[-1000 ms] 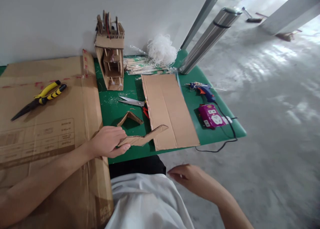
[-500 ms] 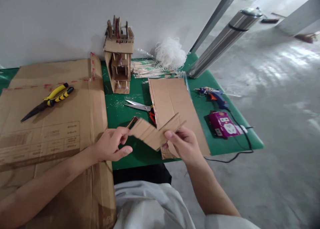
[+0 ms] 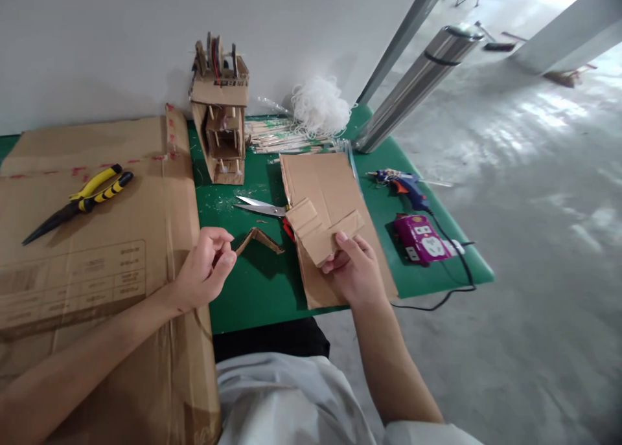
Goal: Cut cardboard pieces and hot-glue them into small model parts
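While your L hand curls loosely by the folded strip (can't tell if it's pinching the end), the bent cardboard piece sits apart to its R, over the cardboard sheet. Your R hand grips it, thumb on top, by its R arm near the bend. Rough V, opening away from you, long axis approx. L–R. Vs. half a sec ago, its L end's clear of your L fingers.
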Action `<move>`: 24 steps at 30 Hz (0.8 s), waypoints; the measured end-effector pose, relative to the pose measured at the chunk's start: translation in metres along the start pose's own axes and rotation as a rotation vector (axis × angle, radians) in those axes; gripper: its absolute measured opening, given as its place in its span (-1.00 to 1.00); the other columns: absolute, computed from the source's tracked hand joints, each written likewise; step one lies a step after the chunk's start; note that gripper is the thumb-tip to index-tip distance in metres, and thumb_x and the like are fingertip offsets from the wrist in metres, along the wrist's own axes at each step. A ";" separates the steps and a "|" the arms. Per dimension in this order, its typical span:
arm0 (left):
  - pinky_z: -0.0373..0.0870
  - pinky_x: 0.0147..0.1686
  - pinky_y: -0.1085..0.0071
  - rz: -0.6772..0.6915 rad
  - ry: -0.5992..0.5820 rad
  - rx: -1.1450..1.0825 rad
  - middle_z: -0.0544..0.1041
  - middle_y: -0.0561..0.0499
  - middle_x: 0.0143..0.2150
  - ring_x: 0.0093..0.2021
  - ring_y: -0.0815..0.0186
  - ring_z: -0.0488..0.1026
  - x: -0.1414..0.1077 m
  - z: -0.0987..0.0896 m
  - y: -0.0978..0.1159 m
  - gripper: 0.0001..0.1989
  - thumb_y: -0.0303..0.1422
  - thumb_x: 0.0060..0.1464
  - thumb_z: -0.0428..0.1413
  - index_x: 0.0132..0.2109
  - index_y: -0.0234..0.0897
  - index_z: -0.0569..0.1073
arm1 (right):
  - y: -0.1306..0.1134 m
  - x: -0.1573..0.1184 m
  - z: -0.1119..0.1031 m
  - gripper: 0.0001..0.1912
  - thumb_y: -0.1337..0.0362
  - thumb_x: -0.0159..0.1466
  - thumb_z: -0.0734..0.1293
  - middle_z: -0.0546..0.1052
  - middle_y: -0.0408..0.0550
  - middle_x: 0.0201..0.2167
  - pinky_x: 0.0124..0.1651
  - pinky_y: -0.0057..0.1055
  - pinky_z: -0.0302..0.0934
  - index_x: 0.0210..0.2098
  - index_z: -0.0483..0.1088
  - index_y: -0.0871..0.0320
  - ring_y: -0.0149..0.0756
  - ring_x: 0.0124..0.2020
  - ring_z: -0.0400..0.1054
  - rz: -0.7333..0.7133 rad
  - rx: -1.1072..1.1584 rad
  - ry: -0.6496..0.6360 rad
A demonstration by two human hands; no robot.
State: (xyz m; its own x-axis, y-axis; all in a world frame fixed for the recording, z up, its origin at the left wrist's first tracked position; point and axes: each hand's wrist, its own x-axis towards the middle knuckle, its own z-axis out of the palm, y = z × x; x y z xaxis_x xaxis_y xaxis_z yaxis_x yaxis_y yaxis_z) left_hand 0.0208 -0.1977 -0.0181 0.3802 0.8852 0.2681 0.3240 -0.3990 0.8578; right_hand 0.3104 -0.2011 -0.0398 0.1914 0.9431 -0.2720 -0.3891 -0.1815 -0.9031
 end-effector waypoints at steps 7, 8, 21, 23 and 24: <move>0.33 -0.43 0.39 -0.181 0.044 0.528 0.38 0.10 -0.28 -0.46 0.40 0.36 0.007 0.004 0.008 -0.56 -0.12 0.13 0.17 0.00 -0.17 0.16 | 0.009 0.004 -0.002 -0.53 0.03 0.09 0.53 0.44 -0.24 -0.67 -0.60 -0.46 0.32 -0.55 0.19 0.11 -0.40 -0.68 0.37 -0.035 0.107 0.042; 0.35 -0.42 0.37 -0.190 0.037 0.555 0.40 0.08 -0.25 -0.45 0.39 0.38 0.008 0.004 0.008 -0.56 -0.12 0.13 0.16 0.01 -0.18 0.16 | 0.010 0.003 -0.001 -0.53 0.04 0.07 0.54 0.44 -0.25 -0.67 -0.61 -0.46 0.32 -0.56 0.20 0.11 -0.39 -0.68 0.37 -0.043 0.117 0.049; 0.29 -0.43 0.41 -0.235 -0.093 0.507 0.42 0.11 -0.32 -0.42 0.37 0.41 0.008 0.004 0.005 -0.69 -0.19 0.22 0.07 0.01 -0.16 0.19 | 0.013 0.000 -0.001 -0.57 0.08 0.07 0.54 0.46 -0.20 -0.67 -0.62 -0.50 0.28 -0.54 0.25 0.13 -0.41 -0.69 0.36 -0.049 0.153 0.044; 0.29 -0.43 0.41 -0.231 -0.096 0.500 0.41 0.12 -0.32 -0.44 0.38 0.40 0.009 0.004 0.005 -0.68 -0.18 0.21 0.08 0.01 -0.17 0.19 | 0.014 0.000 -0.002 -0.58 0.07 0.08 0.54 0.47 -0.20 -0.66 -0.62 -0.49 0.29 -0.53 0.26 0.13 -0.40 -0.69 0.36 -0.056 0.145 0.038; 0.29 -0.43 0.42 -0.228 -0.094 0.500 0.41 0.12 -0.31 -0.45 0.39 0.39 0.009 0.004 0.006 -0.67 -0.18 0.20 0.09 0.01 -0.17 0.19 | 0.014 0.001 -0.002 -0.58 0.07 0.09 0.53 0.47 -0.20 -0.65 -0.62 -0.48 0.29 -0.53 0.26 0.13 -0.40 -0.69 0.37 -0.061 0.139 0.034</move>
State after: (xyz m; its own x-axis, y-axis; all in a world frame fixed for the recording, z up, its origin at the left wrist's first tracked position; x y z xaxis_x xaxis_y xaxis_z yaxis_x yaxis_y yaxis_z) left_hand 0.0299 -0.1930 -0.0128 0.3205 0.9464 0.0397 0.7699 -0.2847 0.5711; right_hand 0.3070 -0.2035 -0.0529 0.2477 0.9409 -0.2311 -0.4967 -0.0814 -0.8641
